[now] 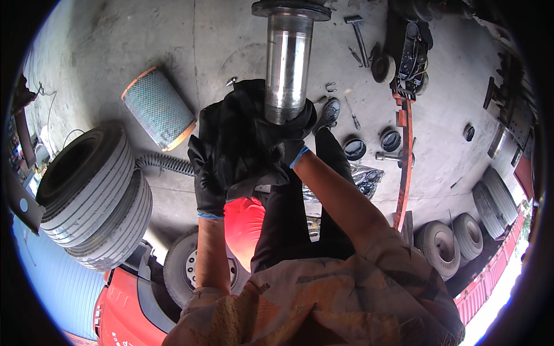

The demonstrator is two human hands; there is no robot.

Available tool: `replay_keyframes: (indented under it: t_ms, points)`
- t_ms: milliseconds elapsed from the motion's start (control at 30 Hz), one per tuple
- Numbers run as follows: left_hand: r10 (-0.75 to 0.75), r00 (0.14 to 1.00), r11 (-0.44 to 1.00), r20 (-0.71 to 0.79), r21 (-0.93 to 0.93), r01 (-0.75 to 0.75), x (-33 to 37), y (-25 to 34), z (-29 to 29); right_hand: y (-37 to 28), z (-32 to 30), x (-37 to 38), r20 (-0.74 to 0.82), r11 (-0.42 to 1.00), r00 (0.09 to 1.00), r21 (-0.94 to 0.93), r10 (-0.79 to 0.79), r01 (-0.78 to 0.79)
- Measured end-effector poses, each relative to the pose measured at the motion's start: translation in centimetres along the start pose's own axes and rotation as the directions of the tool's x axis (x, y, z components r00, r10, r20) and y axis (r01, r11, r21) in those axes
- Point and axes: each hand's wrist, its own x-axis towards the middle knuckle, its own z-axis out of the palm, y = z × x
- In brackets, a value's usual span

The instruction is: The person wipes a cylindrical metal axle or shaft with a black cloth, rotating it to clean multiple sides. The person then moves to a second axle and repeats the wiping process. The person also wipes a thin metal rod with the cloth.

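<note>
You are standing over a stained concrete workshop floor [231, 34], and it bends away toward the rim of the view. At your far left two large tyres [95, 199] lie stacked on their sides. Just beyond them a cylindrical mesh air filter [158, 108] with orange end rings rests on the floor, and a ribbed black hose [164, 163] runs from near the tyres toward you. Lower left there is a red vehicle body [124, 314] with a wheel [187, 268] beside it.

Your left hand [216, 161], in a black glove, is closed around a bunch of dark cloth [248, 138], fingers pressed into it. The cloth is wrapped about the lower end of a shiny steel shaft [287, 66], which stands upright in the middle of the view and ends in a wider flange at the top. Your right hand [291, 135], also gloved in black, is curled around the cloth at the shaft's lower end; how tightly it bears on the metal you cannot tell, since the cloth covers the fingers.

Right of the shaft a hammer [359, 36] and small hand tools lie on the floor. Two round black rings [372, 144] sit near a long red bar [405, 161]. Further right, more tyres [456, 242] lie flat.
</note>
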Motion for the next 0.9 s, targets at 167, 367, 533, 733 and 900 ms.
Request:
replay_keyframes:
  t_ms: [167, 367, 533, 733, 900]
  points:
    - [0.032, 0.999, 0.997, -0.028, 0.065, -0.03, 0.9, -0.6, 1.4, -3.9, 1.0, 1.1, -0.051, 0.923, 0.983, -0.357, -0.176, 0.147]
    - [0.074, 0.997, 0.997, -0.001, -0.031, -0.074, -0.2, -1.0, 2.5, -5.8, 0.9, 0.1, -0.04, 0.812, 0.974, -0.56, -0.224, 0.164]
    - [0.1, 0.995, 0.992, 0.005, 0.079, -0.1, -1.6, -0.2, 4.3, -7.3, -0.4, -1.6, 0.01, 0.4, 0.957, -0.907, -0.291, 0.131]
    - [0.092, 0.996, 0.993, 0.021, 0.067, -0.093, -2.8, -2.1, 2.5, -11.4, -4.0, -4.9, 0.001, -0.562, 0.992, -0.824, -0.127, -0.071]
    - [0.046, 0.999, 0.996, -0.016, -0.079, -0.047, -4.5, 0.0, 4.7, -15.6, -1.3, -9.3, 0.215, 0.348, 0.915, -0.875, -0.343, 0.336]
